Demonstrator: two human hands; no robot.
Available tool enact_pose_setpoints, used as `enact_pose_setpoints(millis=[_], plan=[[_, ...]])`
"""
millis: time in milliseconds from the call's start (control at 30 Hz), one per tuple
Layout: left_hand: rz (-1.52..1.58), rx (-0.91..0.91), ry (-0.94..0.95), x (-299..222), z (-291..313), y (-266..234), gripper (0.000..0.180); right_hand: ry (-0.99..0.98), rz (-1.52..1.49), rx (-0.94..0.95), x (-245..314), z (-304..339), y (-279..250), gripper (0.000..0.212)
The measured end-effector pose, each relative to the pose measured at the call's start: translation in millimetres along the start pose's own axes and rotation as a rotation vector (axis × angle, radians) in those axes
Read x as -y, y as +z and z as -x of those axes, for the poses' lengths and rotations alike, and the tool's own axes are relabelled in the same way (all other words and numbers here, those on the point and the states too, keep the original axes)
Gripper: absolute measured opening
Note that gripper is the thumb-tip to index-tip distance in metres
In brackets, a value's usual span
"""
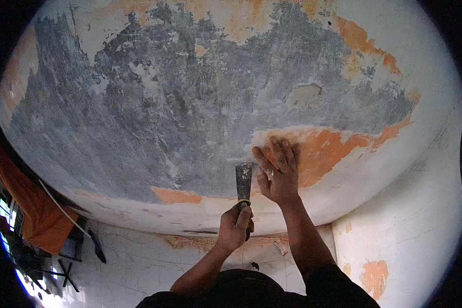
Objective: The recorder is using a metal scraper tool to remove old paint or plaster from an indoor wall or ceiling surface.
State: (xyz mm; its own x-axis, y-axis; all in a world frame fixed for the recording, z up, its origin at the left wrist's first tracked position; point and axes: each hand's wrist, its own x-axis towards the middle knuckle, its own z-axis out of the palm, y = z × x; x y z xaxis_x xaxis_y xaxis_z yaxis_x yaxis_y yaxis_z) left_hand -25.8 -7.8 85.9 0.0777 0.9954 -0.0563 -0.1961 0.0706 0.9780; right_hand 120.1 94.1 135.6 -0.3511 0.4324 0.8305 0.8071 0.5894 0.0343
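In my left hand is a scraper, its dark handle wrapped by my fingers. The flat dark scraper blade points up at a broad, peeling painted surface, its tip at or close to the bare grey area. My right hand lies to the right of the blade, dusty, with fingers stretched out against the surface. It rests over the left end of an exposed orange patch. Ragged white paint borders the grey and orange areas.
An orange-brown cloth hangs at the left, near a bright opening. A thin pale pole slants beside it. A whitish wall with orange patches stands at the right. A pale, veined wall runs along the bottom.
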Motion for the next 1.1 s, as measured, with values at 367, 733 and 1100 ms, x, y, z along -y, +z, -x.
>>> enact_pose_setpoints(millis=[367,733,1100], plan=[[-0.043,0.029,0.017,-12,3,-2,0.034,0.03,-0.054,0.004,8,-1,-5,0.045],[-0.051,-0.017,0.057,5,-2,1,0.034,0.028,-0.045,0.009,3,-4,-6,0.044],[-0.037,-0.008,0.11,-2,-3,-7,0.032,0.003,-0.063,-0.016,-2,-3,-6,0.048]])
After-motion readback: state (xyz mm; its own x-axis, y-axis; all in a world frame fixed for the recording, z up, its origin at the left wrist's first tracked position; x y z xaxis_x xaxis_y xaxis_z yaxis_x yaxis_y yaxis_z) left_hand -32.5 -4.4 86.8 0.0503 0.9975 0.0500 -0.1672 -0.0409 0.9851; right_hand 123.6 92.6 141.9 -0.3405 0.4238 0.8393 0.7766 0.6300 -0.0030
